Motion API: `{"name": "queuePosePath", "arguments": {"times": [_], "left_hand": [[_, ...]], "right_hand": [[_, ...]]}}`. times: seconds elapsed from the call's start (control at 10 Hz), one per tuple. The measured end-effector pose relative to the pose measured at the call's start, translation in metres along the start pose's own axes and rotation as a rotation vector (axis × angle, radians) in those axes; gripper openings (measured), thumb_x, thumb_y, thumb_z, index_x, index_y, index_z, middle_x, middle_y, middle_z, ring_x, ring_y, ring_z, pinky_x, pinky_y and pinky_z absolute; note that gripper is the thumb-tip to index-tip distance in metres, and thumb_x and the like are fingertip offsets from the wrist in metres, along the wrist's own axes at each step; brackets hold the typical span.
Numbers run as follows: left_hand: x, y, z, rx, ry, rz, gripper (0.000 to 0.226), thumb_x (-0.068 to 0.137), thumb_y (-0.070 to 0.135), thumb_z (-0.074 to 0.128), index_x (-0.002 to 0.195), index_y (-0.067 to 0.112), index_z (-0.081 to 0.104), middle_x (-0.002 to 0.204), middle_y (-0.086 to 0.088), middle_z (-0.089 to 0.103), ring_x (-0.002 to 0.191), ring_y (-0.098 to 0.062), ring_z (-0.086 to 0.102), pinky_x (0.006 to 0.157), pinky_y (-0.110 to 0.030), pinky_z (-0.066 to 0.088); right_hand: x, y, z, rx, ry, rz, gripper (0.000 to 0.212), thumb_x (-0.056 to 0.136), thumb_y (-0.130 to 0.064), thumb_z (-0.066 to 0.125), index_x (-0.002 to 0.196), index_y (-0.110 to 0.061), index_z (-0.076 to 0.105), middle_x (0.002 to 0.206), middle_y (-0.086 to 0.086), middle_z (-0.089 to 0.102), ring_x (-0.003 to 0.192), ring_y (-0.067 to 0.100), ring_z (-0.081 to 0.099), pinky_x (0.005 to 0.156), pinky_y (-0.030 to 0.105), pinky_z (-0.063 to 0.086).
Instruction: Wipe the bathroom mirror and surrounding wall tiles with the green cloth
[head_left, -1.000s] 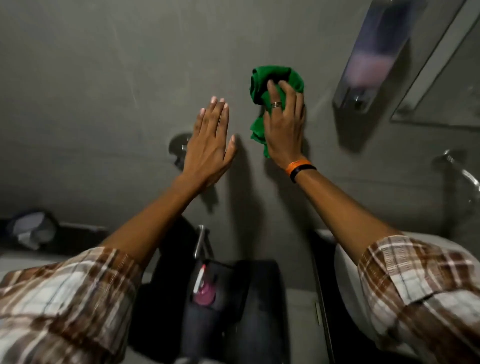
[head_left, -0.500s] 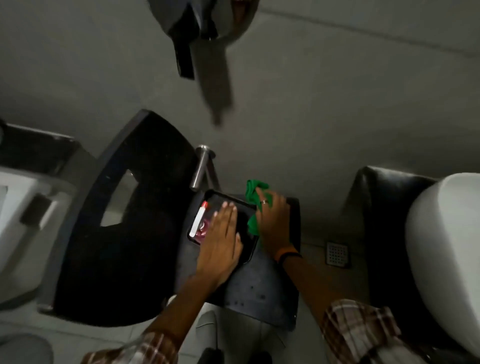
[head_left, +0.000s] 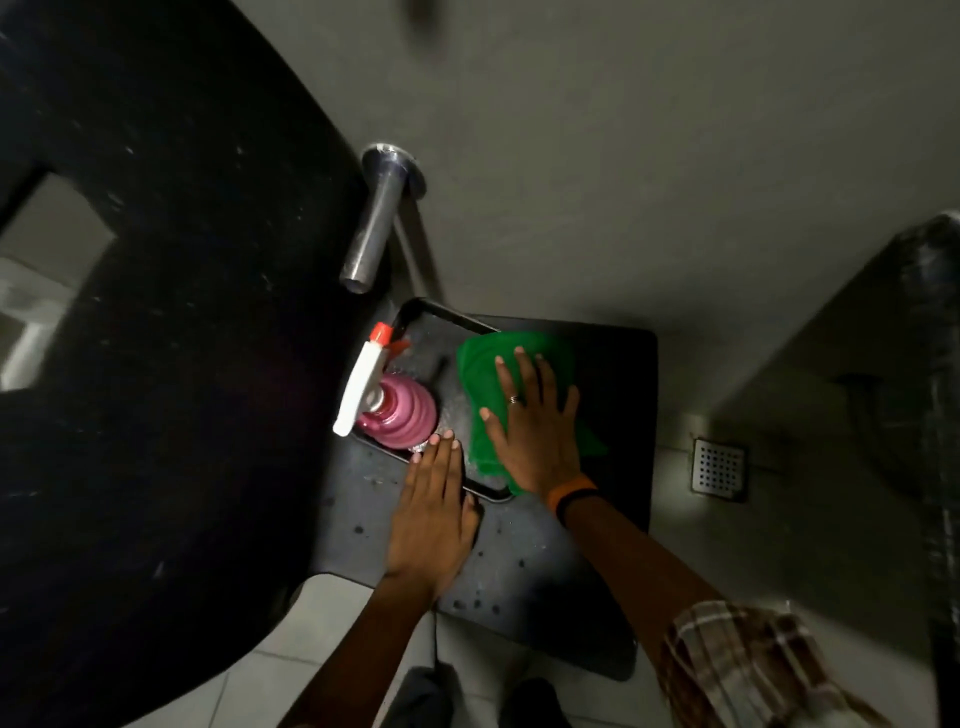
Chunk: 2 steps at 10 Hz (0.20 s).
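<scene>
The green cloth (head_left: 478, 358) lies spread in a dark tray (head_left: 441, 317) on a low dark stool. My right hand (head_left: 535, 431) rests flat on top of the cloth, fingers spread, a ring on one finger and an orange and black band at the wrist. My left hand (head_left: 431, 514) lies flat on the tray's near edge, fingers straight, holding nothing, its fingertips close to a pink spray bottle (head_left: 402, 410) with a white and red trigger head. The grey tiled wall (head_left: 649, 156) rises behind the stool. The mirror is out of view.
A black counter (head_left: 156, 312) fills the left side. A chrome pipe (head_left: 376, 218) sticks out from the wall above the tray. A floor drain (head_left: 719, 467) sits at the right, beside a dark fixture (head_left: 930, 364). Pale floor tiles show below.
Both hands came down from the wall to the stool. The cloth went from bunched against the wall to spread flat in the tray under my right hand.
</scene>
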<state>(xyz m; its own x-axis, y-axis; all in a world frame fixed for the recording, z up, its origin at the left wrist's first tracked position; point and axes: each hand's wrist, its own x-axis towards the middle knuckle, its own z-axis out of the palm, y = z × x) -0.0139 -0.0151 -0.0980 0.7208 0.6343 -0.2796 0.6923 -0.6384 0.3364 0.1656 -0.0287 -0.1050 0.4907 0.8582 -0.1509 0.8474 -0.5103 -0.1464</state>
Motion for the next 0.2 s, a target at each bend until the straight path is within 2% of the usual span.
{"name": "queuePosePath", "arguments": {"times": [0.1, 0.2], "left_hand": [[0.001, 0.015, -0.037, -0.005, 0.026, 0.046, 0.067, 0.099, 0.037, 0.013, 0.159, 0.01, 0.003, 0.168, -0.007, -0.004, 0.157, -0.021, -0.003, 0.127, -0.036, -0.006], [-0.001, 0.038, -0.081, -0.091, 0.097, 0.141, 0.065, 0.099, 0.03, 0.025, 0.158, 0.006, 0.017, 0.168, -0.011, 0.014, 0.156, -0.023, 0.008, 0.126, -0.037, 0.0]], "right_hand": [[-0.01, -0.003, -0.039, 0.052, -0.033, 0.002, 0.07, 0.096, -0.053, 0.044, 0.155, -0.022, 0.024, 0.165, 0.008, 0.02, 0.152, 0.032, 0.018, 0.112, 0.067, 0.029], [-0.023, -0.006, -0.08, 0.105, 0.057, 0.034, 0.064, 0.096, -0.05, 0.041, 0.153, -0.021, 0.033, 0.163, 0.01, 0.026, 0.151, 0.032, 0.023, 0.111, 0.062, 0.034]]}}
